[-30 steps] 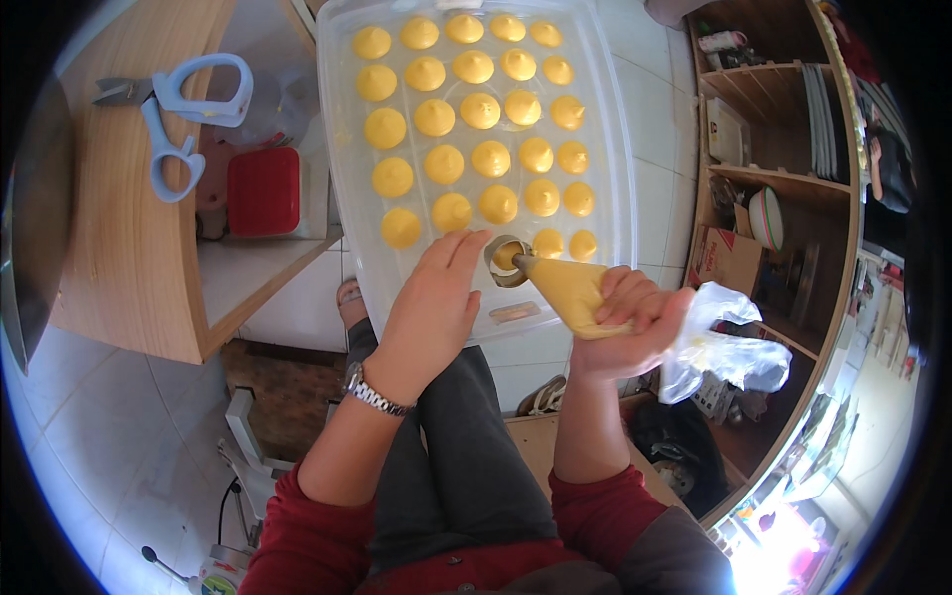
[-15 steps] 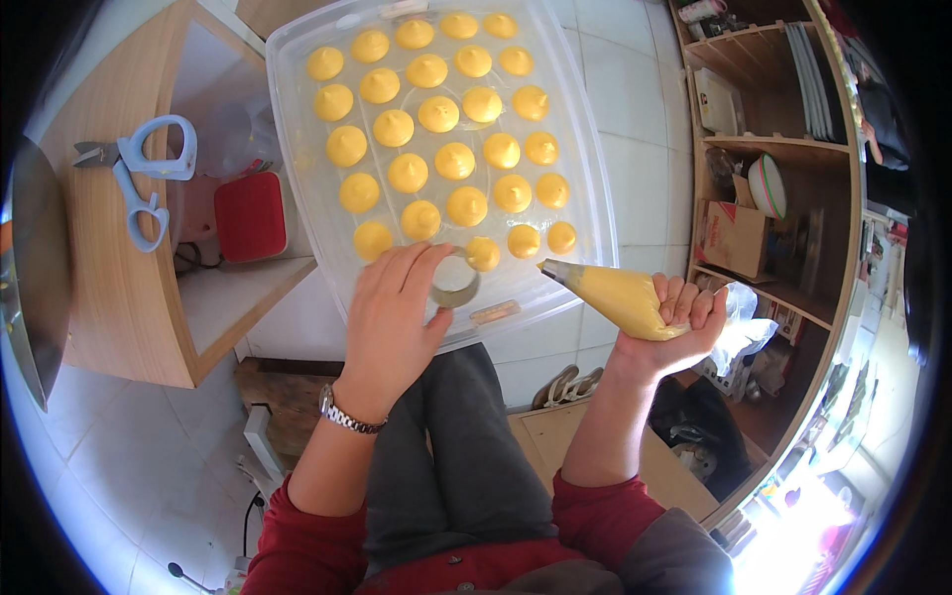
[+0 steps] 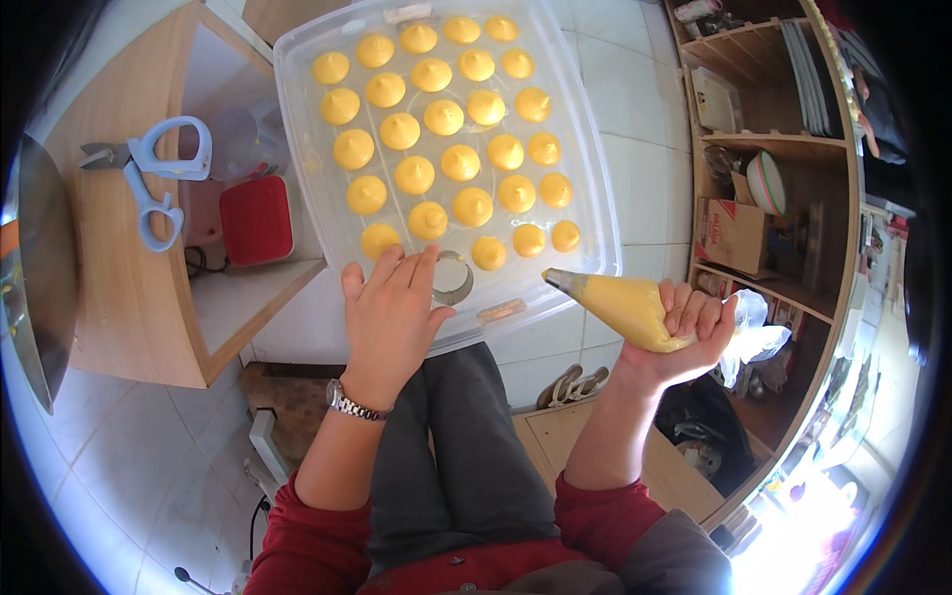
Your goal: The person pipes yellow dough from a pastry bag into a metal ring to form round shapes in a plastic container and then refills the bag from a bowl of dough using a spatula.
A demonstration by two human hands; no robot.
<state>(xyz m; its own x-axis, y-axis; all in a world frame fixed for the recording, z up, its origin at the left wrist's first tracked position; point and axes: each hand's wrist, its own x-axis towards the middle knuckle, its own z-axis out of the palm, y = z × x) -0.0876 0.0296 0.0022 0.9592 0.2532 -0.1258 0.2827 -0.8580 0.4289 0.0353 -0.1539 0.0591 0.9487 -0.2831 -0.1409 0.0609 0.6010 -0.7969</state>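
My right hand [image 3: 687,322] grips a clear piping bag [image 3: 623,309] filled with yellow batter. Its metal tip points left toward a translucent plastic lid [image 3: 315,205], just above the lid's near right part. Rows of round, peaked yellow batter mounds [image 3: 472,207] cover the lid. A short metal ring [image 3: 456,297] stands on the lid near its front edge. Beside the ring, my left hand [image 3: 389,309] has its fingers spread, with index finger and thumb close to the ring's left side; whether they touch it I cannot tell. The fingertips reach near the front left mound [image 3: 380,240].
At left, blue-handled scissors [image 3: 159,174] lie on a wooden cabinet [image 3: 129,297], with a red box [image 3: 256,219] inside it. A wooden shelf unit [image 3: 783,154] holding a bowl [image 3: 767,184] and a cardboard box [image 3: 732,236] stands at right. Sandals [image 3: 573,387] rest on the floor.
My left fingers have spread and drawn back leftward from the ring, which stays in about the same place. The piping bag has dipped slightly and shifted a little right.
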